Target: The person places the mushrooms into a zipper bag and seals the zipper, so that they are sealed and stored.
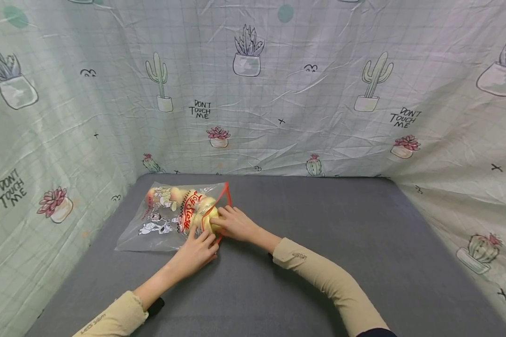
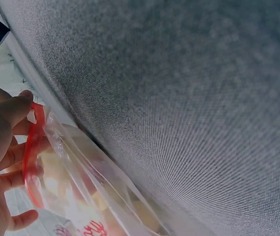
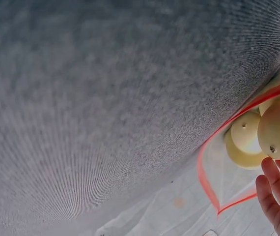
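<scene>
A clear zip bag [image 1: 162,241] with red printed lettering and cartoon figures lies on the left of the table, its red-edged mouth [image 3: 209,187] spread open to the right. Several pale yellow fruits, some blushed red, fill it. At the near corner of the mouth, my left hand [image 1: 196,252] pinches the red edge, the thumb [image 2: 19,105] lying along it. My right hand [image 1: 238,224] is at the mouth and holds a smooth yellow fruit [image 3: 276,130] between thumb and fingertips. Behind that fruit, other yellow fruits [image 3: 245,132] show inside the bag.
The grey cloth-covered table [image 1: 320,224] stretches out to the right of the bag. Pale curtains [image 1: 278,93] printed with cacti hang along the back and both sides of the table. Dark bands [image 1: 156,306] sit at the wrists.
</scene>
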### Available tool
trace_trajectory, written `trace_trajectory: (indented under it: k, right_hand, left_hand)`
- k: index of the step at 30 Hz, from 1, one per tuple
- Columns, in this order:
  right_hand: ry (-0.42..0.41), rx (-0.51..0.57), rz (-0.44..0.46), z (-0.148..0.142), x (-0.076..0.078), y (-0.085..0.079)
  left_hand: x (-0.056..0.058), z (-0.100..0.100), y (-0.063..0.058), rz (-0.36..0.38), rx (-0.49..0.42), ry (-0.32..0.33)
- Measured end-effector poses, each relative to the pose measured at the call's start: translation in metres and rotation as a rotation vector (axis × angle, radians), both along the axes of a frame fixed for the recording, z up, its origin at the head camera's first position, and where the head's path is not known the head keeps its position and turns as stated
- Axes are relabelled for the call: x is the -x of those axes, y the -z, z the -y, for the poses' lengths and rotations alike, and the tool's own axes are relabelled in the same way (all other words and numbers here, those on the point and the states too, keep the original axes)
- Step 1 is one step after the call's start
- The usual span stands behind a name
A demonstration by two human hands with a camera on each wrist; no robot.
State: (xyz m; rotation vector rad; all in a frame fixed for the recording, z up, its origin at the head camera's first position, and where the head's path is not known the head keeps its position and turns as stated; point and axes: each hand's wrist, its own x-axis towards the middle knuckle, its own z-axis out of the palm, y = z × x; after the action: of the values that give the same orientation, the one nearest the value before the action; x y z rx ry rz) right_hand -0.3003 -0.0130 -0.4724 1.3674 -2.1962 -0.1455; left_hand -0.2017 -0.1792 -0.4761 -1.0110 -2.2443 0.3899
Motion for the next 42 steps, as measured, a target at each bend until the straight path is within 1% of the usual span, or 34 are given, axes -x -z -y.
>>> trace_trajectory:
  k: [6, 11, 15, 20, 26, 31, 34, 37, 42]
  right_hand:
    - [-0.009, 0.0, -0.025, -0.004, -0.003, -0.002]
    - [-0.039, -0.015, -0.032, -0.01, -0.006, -0.003]
    - [-0.048, -0.043, -0.009, -0.015, -0.009, -0.004]
    - [-0.027, -0.106, 0.01, -0.021, -0.009, -0.003]
    - [-0.012, -0.168, 0.021, -0.027, -0.009, -0.005]
    - [-0.012, -0.211, 0.01, -0.028, -0.01, -0.005]
    - [-0.017, -0.215, 0.004, -0.027, -0.01, -0.003]
    - [-0.019, -0.196, 0.005, -0.024, -0.01, -0.001]
    - [-0.01, -0.182, 0.008, -0.019, -0.01, 0.001]
  left_hand:
    - [0.0, 0.0, 0.0, 0.007, -0.003, 0.002]
    - [0.0, 0.0, 0.0, 0.003, 0.002, -0.006]
    - [0.0, 0.0, 0.0, 0.005, 0.006, -0.018]
    - [0.0, -0.001, -0.001, 0.01, 0.01, -0.031]
    - [-0.001, -0.001, -0.001, 0.011, 0.026, -0.036]
    - [-0.002, -0.001, 0.0, 0.017, 0.035, -0.038]
    - [-0.004, 0.0, 0.001, 0.022, 0.048, -0.041]
    - [-0.005, 0.0, 0.002, 0.028, 0.051, -0.043]
    - [-0.004, 0.0, 0.003, 0.021, 0.04, -0.036]
